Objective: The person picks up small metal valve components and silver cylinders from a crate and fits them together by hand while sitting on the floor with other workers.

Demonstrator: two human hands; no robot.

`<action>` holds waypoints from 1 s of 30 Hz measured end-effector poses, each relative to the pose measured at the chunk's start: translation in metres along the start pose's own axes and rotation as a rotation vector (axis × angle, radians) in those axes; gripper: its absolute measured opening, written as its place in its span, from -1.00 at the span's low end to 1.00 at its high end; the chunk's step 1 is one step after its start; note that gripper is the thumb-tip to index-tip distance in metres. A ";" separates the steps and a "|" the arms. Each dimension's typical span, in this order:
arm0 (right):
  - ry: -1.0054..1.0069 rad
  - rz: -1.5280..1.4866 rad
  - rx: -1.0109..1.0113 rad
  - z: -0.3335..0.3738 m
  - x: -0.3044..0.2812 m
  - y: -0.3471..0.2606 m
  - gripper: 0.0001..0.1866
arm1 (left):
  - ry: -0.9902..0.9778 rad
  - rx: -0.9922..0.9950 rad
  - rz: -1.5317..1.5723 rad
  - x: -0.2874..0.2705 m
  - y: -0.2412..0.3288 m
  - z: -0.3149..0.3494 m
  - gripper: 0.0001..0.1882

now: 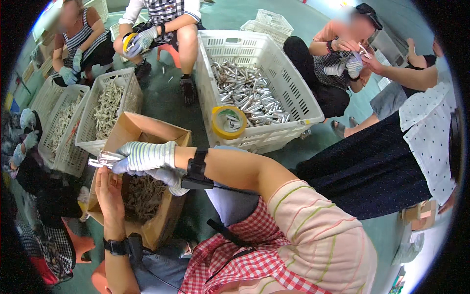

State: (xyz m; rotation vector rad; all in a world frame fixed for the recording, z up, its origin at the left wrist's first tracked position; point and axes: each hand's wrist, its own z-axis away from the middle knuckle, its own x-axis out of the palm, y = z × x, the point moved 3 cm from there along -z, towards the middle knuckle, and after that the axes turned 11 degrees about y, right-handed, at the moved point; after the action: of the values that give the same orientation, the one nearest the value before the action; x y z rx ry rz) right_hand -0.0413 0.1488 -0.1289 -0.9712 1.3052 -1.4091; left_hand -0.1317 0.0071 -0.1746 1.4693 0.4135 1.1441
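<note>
My right hand (pixel 142 158), in a striped knit glove, is closed around a small bunch of shiny metal tube-like pieces (pixel 105 159). My bare left hand (pixel 108 192) reaches up from below, its fingers extended and the tips touching the underside of those pieces. Under my right wrist, a second striped glove (pixel 169 178) shows; how it is held I cannot tell. Both hands are above an open cardboard box (pixel 159 232), which holds a tangled grey-brown heap (pixel 145 197) of small pieces, too blurred to name.
A large white crate (pixel 267 142) of shiny metal pieces (pixel 247 93) stands ahead, a yellow tape roll (pixel 229 122) at its near edge. Smaller crates (pixel 89 137) with pale pieces stand left. Co-workers sit around; a person in a dark skirt (pixel 367 161) stands close on the right.
</note>
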 end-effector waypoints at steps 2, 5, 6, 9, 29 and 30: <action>0.009 -0.040 -0.002 0.000 -0.003 0.008 -0.75 | 0.009 -0.019 0.012 0.007 -0.003 -0.001 -0.78; -0.051 -0.071 0.014 -0.007 0.003 0.012 -0.75 | 0.030 -0.055 0.041 -0.002 -0.006 -0.003 -0.80; -0.058 -0.036 0.022 0.005 0.003 -0.010 -0.76 | 0.023 -0.036 0.046 0.000 0.000 0.001 -0.81; -0.045 0.063 0.087 0.001 -0.006 -0.004 -0.79 | 0.048 -0.039 0.012 0.022 0.004 0.003 -0.88; 0.057 -0.194 0.114 0.000 0.006 -0.002 -0.65 | 0.041 -0.003 -0.090 0.010 0.004 0.002 -0.83; 0.052 -0.110 0.170 -0.001 0.001 0.000 -0.65 | 0.044 -0.002 -0.089 0.012 0.005 0.003 -0.83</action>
State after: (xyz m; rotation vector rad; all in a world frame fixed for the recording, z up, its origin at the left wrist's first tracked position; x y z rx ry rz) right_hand -0.0426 0.1478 -0.1296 -0.9083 1.1632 -1.6118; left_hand -0.1251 0.0131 -0.1650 1.4123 0.5031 1.1074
